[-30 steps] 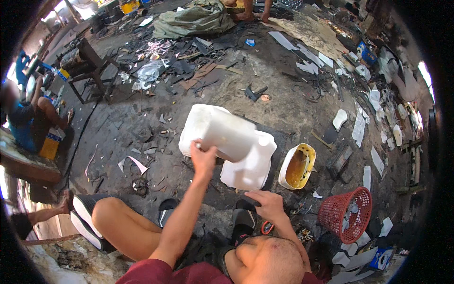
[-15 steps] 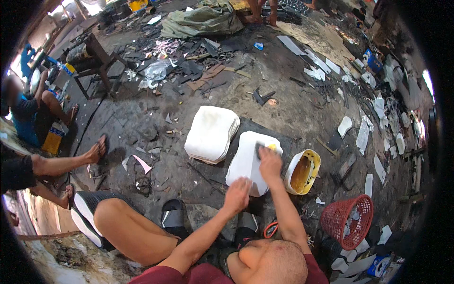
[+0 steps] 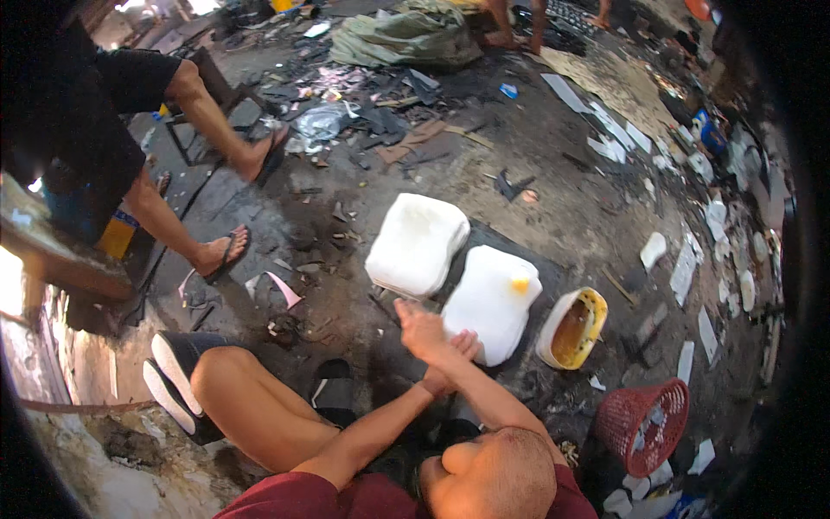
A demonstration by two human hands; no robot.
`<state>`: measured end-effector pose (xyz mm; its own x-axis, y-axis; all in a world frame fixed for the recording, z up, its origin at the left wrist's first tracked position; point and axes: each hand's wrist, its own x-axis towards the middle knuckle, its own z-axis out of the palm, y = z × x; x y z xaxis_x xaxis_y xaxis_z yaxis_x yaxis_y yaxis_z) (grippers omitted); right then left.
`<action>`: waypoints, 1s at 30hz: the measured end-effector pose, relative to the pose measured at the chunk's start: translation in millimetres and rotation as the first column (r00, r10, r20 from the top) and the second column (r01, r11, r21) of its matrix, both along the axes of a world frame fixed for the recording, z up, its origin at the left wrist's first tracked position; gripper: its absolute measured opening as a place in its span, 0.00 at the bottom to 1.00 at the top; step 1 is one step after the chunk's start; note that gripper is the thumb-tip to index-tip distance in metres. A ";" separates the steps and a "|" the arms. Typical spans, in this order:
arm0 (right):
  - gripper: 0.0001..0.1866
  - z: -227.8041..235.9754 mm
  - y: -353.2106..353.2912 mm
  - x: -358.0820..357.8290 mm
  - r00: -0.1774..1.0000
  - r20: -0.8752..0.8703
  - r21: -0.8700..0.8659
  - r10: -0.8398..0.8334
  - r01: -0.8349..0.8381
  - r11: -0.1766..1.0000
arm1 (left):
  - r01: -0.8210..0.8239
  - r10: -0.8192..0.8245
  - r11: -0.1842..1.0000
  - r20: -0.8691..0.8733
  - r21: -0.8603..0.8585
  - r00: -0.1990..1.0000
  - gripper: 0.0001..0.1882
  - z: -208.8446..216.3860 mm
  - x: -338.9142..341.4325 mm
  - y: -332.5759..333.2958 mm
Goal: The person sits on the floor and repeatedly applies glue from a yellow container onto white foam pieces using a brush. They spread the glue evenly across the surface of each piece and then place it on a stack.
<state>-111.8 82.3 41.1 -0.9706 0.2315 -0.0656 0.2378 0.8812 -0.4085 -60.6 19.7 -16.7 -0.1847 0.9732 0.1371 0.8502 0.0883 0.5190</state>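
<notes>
Two stacks of white, rounded sheets lie on the floor in front of me, the left stack [image 3: 417,242] and the right stack [image 3: 491,298]. A yellow glue-like smear marks the upper right of the right stack. My right hand [image 3: 421,330] reaches across over my left wrist, near the close edge of the left stack. Its fingers are bent and blurred; what they hold, if anything, is hidden. Below it, my left hand [image 3: 462,348] has its fingers stretched out at the near left edge of the right stack. A cut-open white container [image 3: 572,329] of amber liquid stands to the right.
A red plastic basket [image 3: 641,426] with scraps stands at the lower right. A person's sandalled feet [image 3: 220,251] are at the left. Cut scraps and a grey-green sack [image 3: 402,39] lie further off. A dark board [image 3: 540,259] shows beneath the stacks.
My right hand has left the right stack, where it held a dark flat spreader, and swung left across my left wrist. The person at left has stepped into closer view. The view has shifted.
</notes>
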 end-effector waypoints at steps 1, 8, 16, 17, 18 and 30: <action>0.27 0.9 -8.0 5.4 0.995 0.052 -0.081 0.080 -0.075 0.994 | -0.008 0.008 1.000 0.016 0.020 1.000 0.36 -1.6 3.4 -1.7; 0.20 98.5 82.2 35.3 0.775 -0.445 -0.367 -0.449 0.299 0.881 | 0.080 -0.045 0.912 0.096 -0.403 0.994 0.31 21.5 -6.9 5.2; 0.23 84.0 223.2 99.2 0.556 -0.354 -0.159 -0.752 0.757 0.634 | 0.082 -0.082 0.996 -0.018 0.046 0.996 0.31 21.0 -31.4 8.4; 0.21 68.5 221.7 98.1 0.552 -0.374 -0.106 -0.745 0.773 0.626 | 0.066 -0.065 0.997 -0.020 0.045 0.998 0.31 18.5 -29.0 6.9; 0.20 54.2 218.2 95.8 0.538 -0.341 -0.059 -0.771 0.807 0.588 | 0.076 -0.074 0.996 -0.042 0.047 0.996 0.32 16.4 -27.0 5.7; 0.16 38.4 203.0 7.9 0.967 -0.009 0.057 -0.254 0.254 0.965 | 0.031 -0.030 0.999 -0.030 0.025 0.999 0.26 26.9 -22.7 6.5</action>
<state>-103.9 285.3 79.5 -0.8794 0.4741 -0.0440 0.4566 0.8136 -0.3599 -83.4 26.2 10.2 -0.1504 0.9744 0.1673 0.8675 0.0489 0.4949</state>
